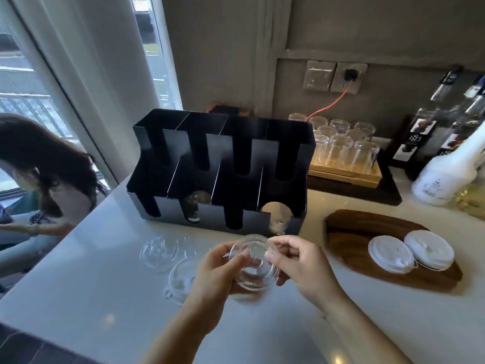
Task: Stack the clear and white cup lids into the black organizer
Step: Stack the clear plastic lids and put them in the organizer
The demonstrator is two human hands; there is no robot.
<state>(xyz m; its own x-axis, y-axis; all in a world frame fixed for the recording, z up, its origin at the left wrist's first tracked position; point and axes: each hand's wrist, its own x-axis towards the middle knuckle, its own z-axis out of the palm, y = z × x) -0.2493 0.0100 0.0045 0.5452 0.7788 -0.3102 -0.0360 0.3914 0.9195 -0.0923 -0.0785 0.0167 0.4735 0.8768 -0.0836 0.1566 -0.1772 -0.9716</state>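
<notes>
Above the near middle of the white worktop, the left hand and right hand together hold a small stack of clear cup lids, fingers of both pinched on its rim. More clear lids lie flat just left. Toward the right edge, two white lids sit on a wooden tray. Beyond, the black organizer holds lids in two front slots.

Grey wall carries two socket plates (one occupied); window at left admits daylight past white curtain.
</notes>
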